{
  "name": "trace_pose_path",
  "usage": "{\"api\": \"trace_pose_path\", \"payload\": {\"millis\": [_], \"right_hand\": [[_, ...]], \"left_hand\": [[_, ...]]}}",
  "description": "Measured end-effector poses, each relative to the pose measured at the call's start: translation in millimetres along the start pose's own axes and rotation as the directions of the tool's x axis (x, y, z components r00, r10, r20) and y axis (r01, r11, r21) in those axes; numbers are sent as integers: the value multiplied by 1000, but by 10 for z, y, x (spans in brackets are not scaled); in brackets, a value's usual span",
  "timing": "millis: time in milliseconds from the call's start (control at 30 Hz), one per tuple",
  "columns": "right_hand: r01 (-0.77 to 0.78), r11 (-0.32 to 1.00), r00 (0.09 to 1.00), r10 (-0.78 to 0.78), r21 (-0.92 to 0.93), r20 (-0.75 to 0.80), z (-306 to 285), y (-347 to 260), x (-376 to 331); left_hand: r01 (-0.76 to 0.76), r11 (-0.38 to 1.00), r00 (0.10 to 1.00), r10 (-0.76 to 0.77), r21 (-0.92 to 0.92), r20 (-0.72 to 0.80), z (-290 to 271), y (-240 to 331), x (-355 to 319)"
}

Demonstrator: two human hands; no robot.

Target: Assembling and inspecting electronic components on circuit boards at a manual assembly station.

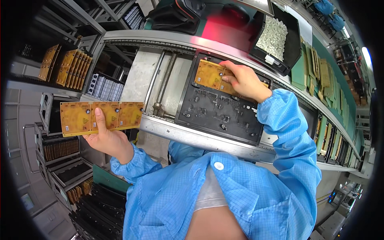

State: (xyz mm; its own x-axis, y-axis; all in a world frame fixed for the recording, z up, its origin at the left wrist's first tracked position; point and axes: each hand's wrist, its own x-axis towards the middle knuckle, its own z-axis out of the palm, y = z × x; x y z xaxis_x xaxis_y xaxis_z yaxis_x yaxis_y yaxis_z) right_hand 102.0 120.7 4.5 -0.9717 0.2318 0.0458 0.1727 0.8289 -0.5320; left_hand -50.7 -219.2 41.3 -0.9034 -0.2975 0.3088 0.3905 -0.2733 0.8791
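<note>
My left hand (pixel 110 140) is closed on one end of a long yellow-brown circuit board (pixel 74 118), thumb on top and fingers beneath. That board is held out to the left, beside the conveyor rail. A second yellow-brown circuit board (pixel 208 74) lies along the far side of a black fixture tray (pixel 190 108). Over it is my right hand (pixel 248 82), its bent thumb and fingers gripping the board and covering much of its right part. Recesses and small fittings show in the near part of the tray.
Metal conveyor rails (pixel 180 130) run in front of and behind the tray. A black bin of small whitish pieces (pixel 273 40) stands at the back right, near stacked green boards (pixel 298 72). At left, a rack holds upright yellow boards (pixel 74 68) above white parts (pixel 105 88).
</note>
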Motion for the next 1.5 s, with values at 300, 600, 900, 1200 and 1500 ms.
{"api": "trace_pose_path", "payload": {"millis": [300, 600, 900, 1200, 1500], "right_hand": [[-41, 955, 973, -29, -294, -229, 137, -145, -436], [-216, 857, 976, 174, -469, -132, 365, -496, -843], [216, 862, 959, -99, 458, -266, -130, -1225, -641], [-72, 994, 970, 89, 82, -224, -26, -337, -1072], [-193, 933, 937, 84, -303, -339, 275, -581, -1292]], "left_hand": [[22, 1000, 1000, -22, 16, 13, -10, -154, 15], [89, 996, 994, -89, -11, 64, 122, -152, -76], [602, 725, 719, -309, -335, 623, 872, 26, -1133], [342, 935, 918, -311, -93, 248, 217, -92, -486], [35, 993, 847, -91, 116, 523, 286, -213, -574]]}}
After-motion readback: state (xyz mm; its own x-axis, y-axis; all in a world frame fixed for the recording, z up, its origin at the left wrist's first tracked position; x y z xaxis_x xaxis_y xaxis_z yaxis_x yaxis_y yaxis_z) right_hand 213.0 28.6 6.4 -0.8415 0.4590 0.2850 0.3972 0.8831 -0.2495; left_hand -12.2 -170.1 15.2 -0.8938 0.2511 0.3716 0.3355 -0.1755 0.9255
